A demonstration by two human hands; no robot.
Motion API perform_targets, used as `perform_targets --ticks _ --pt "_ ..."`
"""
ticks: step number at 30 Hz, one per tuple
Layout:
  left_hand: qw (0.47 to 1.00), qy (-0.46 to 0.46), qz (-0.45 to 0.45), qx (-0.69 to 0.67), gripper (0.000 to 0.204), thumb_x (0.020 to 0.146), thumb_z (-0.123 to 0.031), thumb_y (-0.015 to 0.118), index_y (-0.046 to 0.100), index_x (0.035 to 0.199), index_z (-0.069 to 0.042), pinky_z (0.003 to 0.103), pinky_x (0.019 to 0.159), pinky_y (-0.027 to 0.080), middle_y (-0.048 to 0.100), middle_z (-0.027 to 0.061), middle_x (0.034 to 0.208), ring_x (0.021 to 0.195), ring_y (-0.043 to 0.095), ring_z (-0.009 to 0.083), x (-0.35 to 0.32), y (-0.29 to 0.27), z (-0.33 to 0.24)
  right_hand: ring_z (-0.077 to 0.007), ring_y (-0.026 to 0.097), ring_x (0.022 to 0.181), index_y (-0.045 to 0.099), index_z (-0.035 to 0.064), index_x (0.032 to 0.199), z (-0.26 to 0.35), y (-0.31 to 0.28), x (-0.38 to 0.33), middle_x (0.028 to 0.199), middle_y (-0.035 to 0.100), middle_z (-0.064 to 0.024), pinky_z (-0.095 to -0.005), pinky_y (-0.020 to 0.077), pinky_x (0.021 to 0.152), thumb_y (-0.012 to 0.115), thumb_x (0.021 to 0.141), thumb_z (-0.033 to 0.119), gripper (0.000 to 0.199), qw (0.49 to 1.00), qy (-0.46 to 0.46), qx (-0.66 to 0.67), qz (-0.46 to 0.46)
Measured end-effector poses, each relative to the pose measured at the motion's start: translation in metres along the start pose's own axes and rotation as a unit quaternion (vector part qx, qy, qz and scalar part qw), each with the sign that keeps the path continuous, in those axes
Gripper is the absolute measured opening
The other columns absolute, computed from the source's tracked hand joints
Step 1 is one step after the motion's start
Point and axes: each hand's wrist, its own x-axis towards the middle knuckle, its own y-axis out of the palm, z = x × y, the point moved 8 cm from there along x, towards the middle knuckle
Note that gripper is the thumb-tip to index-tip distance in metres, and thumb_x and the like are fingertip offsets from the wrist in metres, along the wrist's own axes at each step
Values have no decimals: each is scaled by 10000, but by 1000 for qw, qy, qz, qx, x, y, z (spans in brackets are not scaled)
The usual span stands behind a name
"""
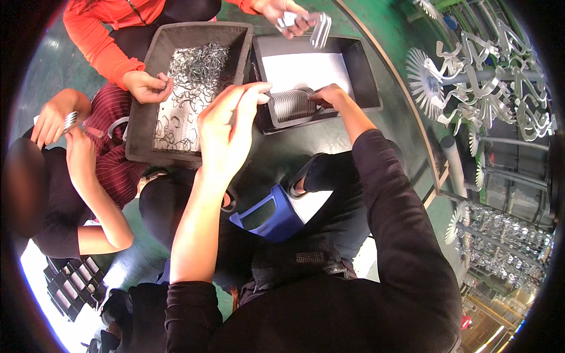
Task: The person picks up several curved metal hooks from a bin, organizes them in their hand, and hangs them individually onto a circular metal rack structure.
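My left hand (226, 126) is raised over the right edge of the left bin, its fingers stretched toward the right bin. The fingertips are slightly apart and I see nothing between them. My right hand (332, 97) reaches into the right bin, its bent fingers gripping the right end of a row of curved metal pieces (291, 107). These pieces stand packed side by side along the near wall of the right black bin (369, 101). Loose, hook-shaped metal pieces (200, 65) lie tangled in the left black bin (138, 132).
Opposite, a co-worker in orange holds bent metal pieces (321, 30) above the right bin. At the left, another person handles a small ridged metal piece (70, 122). A blue plastic stool (276, 215) is between my legs. Racks of hanging metal parts (488, 88) stand at the right.
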Motion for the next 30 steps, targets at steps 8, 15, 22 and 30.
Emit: perform_targets --ticks 8,15,22,30 --pt "1000 -28 8 5 175 886 -85 542 643 1014 -22 244 676 472 652 76 843 747 611 114 -8 -3 5 -120 596 580 635 -64 914 15 -49 -68 747 650 -83 -243 508 513 763 671 56 300 945 -127 255 -158" --pt "986 -61 102 120 542 785 -197 680 466 1259 -42 349 808 485 567 168 1157 1034 578 273 -35 30 11 -106 593 689 625 -27 1012 109 -25 -270 804 654 -75 -229 499 654 706 734 39 297 877 -392 256 -111" --pt "967 -129 168 -144 488 827 3 584 411 1282 28 319 923 437 548 146 1208 1116 519 180 -66 47 -21 -86 599 726 623 7 1047 105 14 -347 834 668 -58 -221 494 657 672 795 68 263 833 -443 331 -30" --pt "936 -201 141 -253 533 797 25 623 424 1292 17 269 779 483 627 105 1000 875 593 142 -94 39 -7 -101 615 731 610 -2 1053 89 32 -351 878 652 -70 -206 507 635 651 790 26 268 815 -434 383 26"
